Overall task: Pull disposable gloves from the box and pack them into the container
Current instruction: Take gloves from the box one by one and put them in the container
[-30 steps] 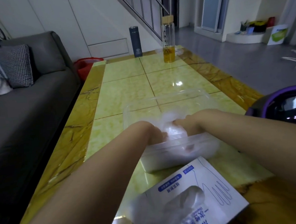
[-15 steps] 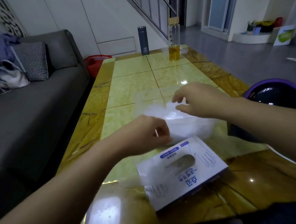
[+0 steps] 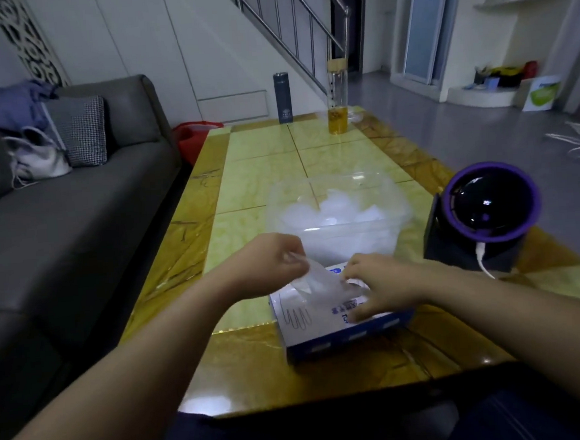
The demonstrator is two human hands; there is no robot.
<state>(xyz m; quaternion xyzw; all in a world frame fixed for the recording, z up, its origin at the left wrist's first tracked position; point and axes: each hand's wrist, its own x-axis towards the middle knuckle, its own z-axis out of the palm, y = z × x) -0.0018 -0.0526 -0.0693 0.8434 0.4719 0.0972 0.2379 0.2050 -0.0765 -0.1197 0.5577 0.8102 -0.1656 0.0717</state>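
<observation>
Left hand point(image 3: 278, 265) pinches one clear glove point(image 3: 315, 281) sticking up from the single blue-and-white box point(image 3: 299, 317) on the worktop point(image 3: 261, 173), right hand point(image 3: 384, 290) pressing its top, blue print too blurred to read, one clear container point(image 3: 273, 200) just behind.

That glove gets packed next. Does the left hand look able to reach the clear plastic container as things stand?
Probably yes: the left hand, pinching a thin translucent glove, hovers beside the clear plastic container, whose top is open; nothing stands between.
</observation>
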